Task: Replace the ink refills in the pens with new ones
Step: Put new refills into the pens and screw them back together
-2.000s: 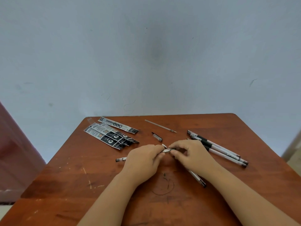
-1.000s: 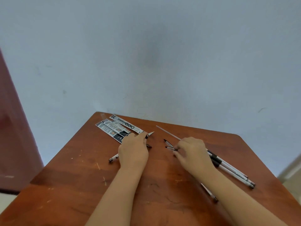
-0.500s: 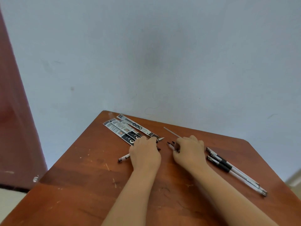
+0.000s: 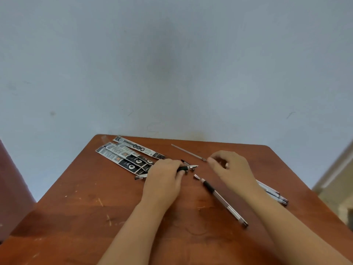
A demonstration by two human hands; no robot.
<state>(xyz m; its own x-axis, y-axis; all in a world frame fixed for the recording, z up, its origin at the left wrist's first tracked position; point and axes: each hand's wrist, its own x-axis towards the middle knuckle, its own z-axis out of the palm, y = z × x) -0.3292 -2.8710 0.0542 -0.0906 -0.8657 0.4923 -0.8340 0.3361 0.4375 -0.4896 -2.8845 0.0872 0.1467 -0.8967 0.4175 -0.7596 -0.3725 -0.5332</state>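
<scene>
My left hand (image 4: 164, 178) is curled around a pen (image 4: 186, 167), knuckles up, the fingers wrapped over its black grip. The pen's metal tip sticks out to the right past my fingers, and its back end shows on the other side of the hand, low against the table (image 4: 76, 207). My right hand (image 4: 232, 169) hovers a little to the right of that tip, fingers bent and loosely parted; I cannot tell if anything sits between them, though something small and pale glints by the fingertips.

Just beyond my right fingertips lies a bare refill (image 4: 188, 152), thin and slanted, its near end almost at my index finger. Between my two hands, nearer me, a second pen (image 4: 219, 198) lies on the wood, tip pointing up toward the gap between the hands, clear barrel running down and right under my right forearm's edge. More pens (image 4: 273, 193) lie in a bunch to the right, partly hidden behind my right wrist.

To the left of my left hand sit the refill packets (image 4: 126, 156), long printed strips fanned side by side near the table's far left corner; the nearest strip touches or slips under my left knuckles. A small dark piece (image 4: 183, 161) lies just above the held pen.
</scene>
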